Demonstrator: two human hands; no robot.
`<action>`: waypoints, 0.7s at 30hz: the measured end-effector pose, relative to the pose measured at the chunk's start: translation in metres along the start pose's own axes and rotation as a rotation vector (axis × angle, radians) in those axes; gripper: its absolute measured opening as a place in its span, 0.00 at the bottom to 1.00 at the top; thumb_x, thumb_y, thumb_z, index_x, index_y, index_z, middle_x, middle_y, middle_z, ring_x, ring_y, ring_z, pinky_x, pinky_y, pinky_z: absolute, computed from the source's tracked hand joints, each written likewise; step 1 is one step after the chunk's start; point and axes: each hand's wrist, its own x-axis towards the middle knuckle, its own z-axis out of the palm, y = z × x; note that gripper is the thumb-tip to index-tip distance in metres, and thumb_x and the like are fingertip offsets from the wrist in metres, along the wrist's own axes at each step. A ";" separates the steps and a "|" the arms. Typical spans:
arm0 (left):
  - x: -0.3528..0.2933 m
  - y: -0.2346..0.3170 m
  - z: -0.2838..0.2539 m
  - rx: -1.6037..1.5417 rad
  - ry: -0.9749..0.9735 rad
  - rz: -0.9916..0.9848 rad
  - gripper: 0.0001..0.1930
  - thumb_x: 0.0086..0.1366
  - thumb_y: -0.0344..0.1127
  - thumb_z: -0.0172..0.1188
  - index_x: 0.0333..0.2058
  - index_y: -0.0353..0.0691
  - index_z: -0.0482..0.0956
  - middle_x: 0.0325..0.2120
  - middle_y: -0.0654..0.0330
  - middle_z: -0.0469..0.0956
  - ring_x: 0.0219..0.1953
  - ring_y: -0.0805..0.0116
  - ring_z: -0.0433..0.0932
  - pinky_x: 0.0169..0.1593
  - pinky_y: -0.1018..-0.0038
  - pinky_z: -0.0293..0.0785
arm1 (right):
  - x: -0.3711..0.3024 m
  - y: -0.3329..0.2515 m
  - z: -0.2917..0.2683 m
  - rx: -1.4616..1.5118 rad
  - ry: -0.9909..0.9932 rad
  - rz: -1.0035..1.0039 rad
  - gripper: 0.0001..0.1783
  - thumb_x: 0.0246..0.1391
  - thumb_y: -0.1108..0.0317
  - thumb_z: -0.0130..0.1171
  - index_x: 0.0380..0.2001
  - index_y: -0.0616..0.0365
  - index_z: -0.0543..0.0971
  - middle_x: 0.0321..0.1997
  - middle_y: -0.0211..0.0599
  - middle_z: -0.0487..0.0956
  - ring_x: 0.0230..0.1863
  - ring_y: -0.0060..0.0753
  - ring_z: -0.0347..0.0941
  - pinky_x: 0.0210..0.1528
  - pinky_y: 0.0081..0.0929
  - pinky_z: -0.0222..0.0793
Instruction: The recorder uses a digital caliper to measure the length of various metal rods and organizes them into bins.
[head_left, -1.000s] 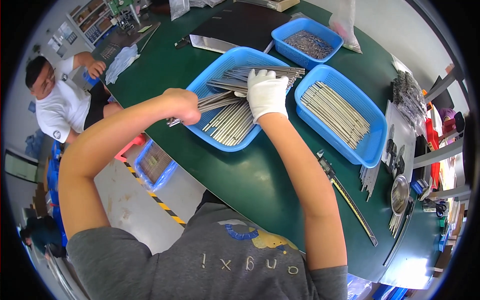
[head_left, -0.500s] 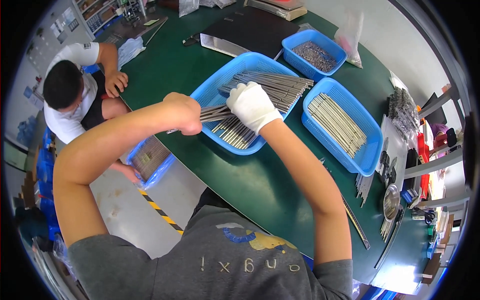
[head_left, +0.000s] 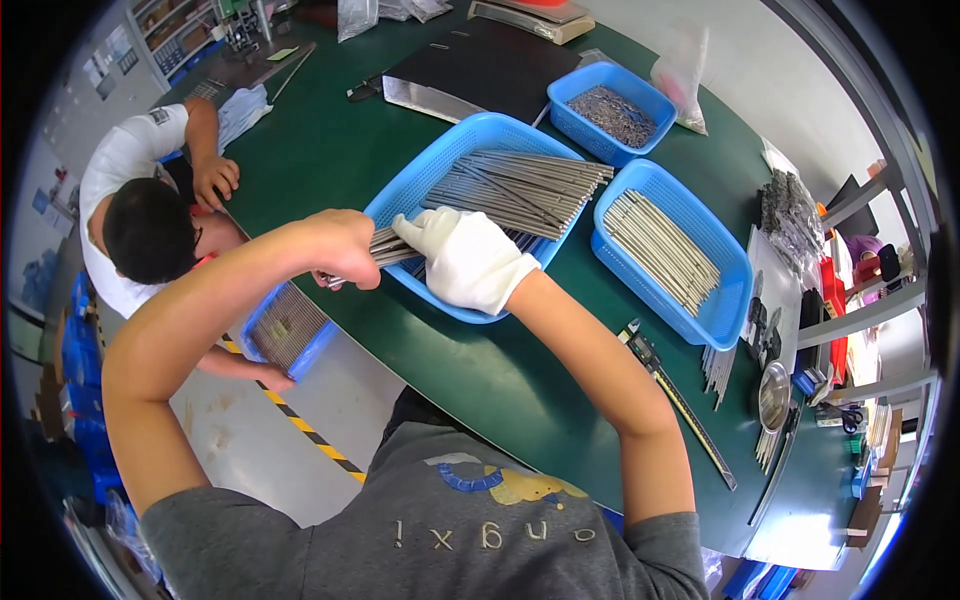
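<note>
My bare left hand [head_left: 345, 250] is closed round a bundle of thin metal rods [head_left: 390, 246] at the near left side of a blue plastic basket [head_left: 385, 205]. In a white glove, my right hand [head_left: 468, 258] reaches over that basket, its fingers closed on the other end of the same bundle. Behind the glove, many more metal rods [head_left: 525, 185] lie in the basket, some crossing others. The glove hides the rods beneath it. To the right, a second blue basket [head_left: 735, 310] holds paler rods [head_left: 662, 250] lined up side by side.
A smaller blue basket [head_left: 560, 120] of small metal parts stands behind, beside a black binder [head_left: 480, 65]. A digital caliper [head_left: 685, 415] and a metal bowl [head_left: 773, 395] lie at right. At left, a co-worker [head_left: 130, 220] holds a blue crate [head_left: 290, 325] below the green table's edge.
My right hand has drawn left and nearer, towards my left hand, which has also shifted slightly left with the bundle. The co-worker's head has moved lower and to the right.
</note>
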 end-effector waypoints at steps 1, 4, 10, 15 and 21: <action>0.000 0.000 0.000 -0.002 0.011 0.000 0.12 0.48 0.33 0.60 0.28 0.28 0.80 0.22 0.52 0.80 0.23 0.65 0.81 0.29 0.72 0.81 | 0.000 0.001 -0.002 0.008 -0.018 -0.015 0.29 0.41 0.71 0.56 0.53 0.61 0.73 0.41 0.49 0.78 0.44 0.48 0.75 0.45 0.42 0.71; -0.002 0.003 0.003 0.045 0.059 0.015 0.13 0.47 0.34 0.62 0.28 0.29 0.80 0.22 0.52 0.80 0.23 0.65 0.81 0.28 0.72 0.80 | 0.003 0.005 -0.002 -0.107 0.102 -0.059 0.31 0.38 0.70 0.59 0.53 0.58 0.74 0.42 0.50 0.78 0.44 0.50 0.74 0.46 0.41 0.71; -0.008 0.013 -0.005 0.002 0.090 0.094 0.13 0.45 0.36 0.65 0.24 0.29 0.79 0.19 0.51 0.79 0.21 0.65 0.81 0.26 0.71 0.78 | 0.028 0.017 0.020 0.246 -0.119 0.203 0.13 0.45 0.64 0.60 0.35 0.55 0.80 0.34 0.47 0.80 0.40 0.51 0.77 0.44 0.41 0.72; -0.008 -0.003 -0.024 -0.526 -0.032 0.284 0.24 0.56 0.52 0.60 0.35 0.31 0.78 0.25 0.51 0.80 0.20 0.67 0.80 0.21 0.73 0.78 | 0.023 0.022 0.024 0.365 -0.032 0.225 0.10 0.45 0.62 0.60 0.30 0.54 0.78 0.31 0.49 0.79 0.38 0.55 0.76 0.42 0.44 0.71; -0.017 -0.044 -0.020 -1.179 -0.059 0.599 0.37 0.66 0.63 0.35 0.52 0.31 0.69 0.30 0.46 0.80 0.21 0.63 0.80 0.23 0.75 0.79 | 0.016 0.017 0.021 0.647 0.132 0.232 0.08 0.42 0.72 0.59 0.30 0.57 0.76 0.26 0.44 0.78 0.28 0.45 0.77 0.33 0.33 0.71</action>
